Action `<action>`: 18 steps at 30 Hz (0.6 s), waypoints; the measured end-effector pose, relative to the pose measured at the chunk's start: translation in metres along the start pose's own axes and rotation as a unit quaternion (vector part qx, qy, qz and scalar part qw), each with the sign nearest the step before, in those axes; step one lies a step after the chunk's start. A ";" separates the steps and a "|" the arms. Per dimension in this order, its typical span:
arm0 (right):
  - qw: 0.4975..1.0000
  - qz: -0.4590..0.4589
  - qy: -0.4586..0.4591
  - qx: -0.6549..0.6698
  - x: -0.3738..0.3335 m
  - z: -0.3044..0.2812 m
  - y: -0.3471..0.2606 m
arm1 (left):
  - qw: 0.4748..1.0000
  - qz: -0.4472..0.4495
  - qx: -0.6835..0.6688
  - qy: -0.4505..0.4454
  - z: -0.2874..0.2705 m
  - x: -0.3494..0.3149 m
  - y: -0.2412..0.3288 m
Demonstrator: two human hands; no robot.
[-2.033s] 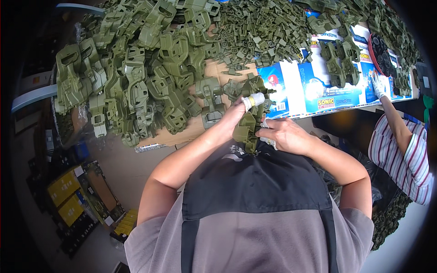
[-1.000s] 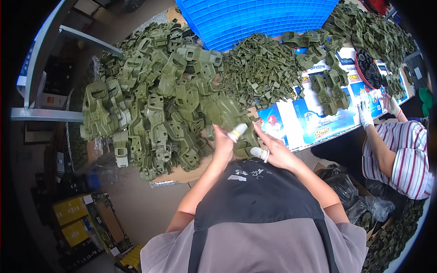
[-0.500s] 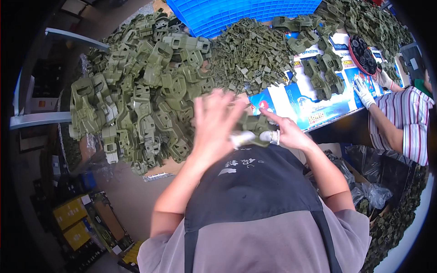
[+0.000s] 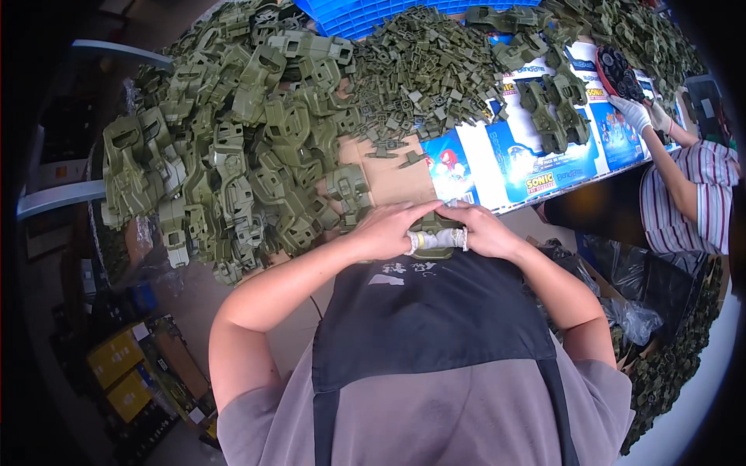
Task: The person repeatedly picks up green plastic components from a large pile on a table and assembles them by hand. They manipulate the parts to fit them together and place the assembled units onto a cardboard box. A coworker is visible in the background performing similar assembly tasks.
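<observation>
A small olive-green plastic part sits at the near edge of the table, just in front of the person's dark apron, almost wholly covered by both hands. The left hand lies over its left side and the right hand over its right; the fingertips meet above it and the thumbs, wrapped in white tape, press together on its near face. So both hands are closed around the one piece, squeezing it from two sides; how the part is shaped underneath cannot be told

To do this pressing well, in my judgement, the thumbs should push evenly and squarely so the piece seats straight and does not twist, with the wrists kept low and braced near the table edge. The taped thumbs should carry the load, not the bare fingertips

Just beyond the hands lies bare brown cardboard and, to the right, flattened blue printed cartons. On the far left is a big heap of larger olive housings, near enough to draw from; farther off a pile of small olive clips lies in front of a blue crate. At the far right a co-worker in a striped shirt, wearing white gloves, handles a dark round part, well apart from the person's own hands
</observation>
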State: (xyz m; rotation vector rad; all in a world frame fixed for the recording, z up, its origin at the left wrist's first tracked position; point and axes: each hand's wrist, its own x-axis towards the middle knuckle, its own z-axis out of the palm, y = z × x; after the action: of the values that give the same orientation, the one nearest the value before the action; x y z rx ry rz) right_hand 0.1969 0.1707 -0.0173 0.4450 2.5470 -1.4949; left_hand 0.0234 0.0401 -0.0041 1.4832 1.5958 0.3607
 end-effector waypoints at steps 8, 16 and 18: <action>0.980 -0.063 0.058 -0.180 -0.008 0.009 -0.008 | 0.999 0.018 0.016 0.038 0.003 0.000 -0.005; 0.998 0.029 0.005 0.053 0.001 0.009 0.009 | 0.998 -0.030 0.023 -0.051 -0.002 0.007 -0.001; 0.995 0.052 0.005 0.089 0.004 0.009 0.012 | 0.995 -0.047 0.031 -0.080 -0.010 0.011 0.004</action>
State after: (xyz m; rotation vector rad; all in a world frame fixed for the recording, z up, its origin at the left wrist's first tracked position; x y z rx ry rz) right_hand 0.1973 0.1693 -0.0324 0.5988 2.3668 -1.6912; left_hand 0.0201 0.0544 -0.0002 1.4399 1.5542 0.1376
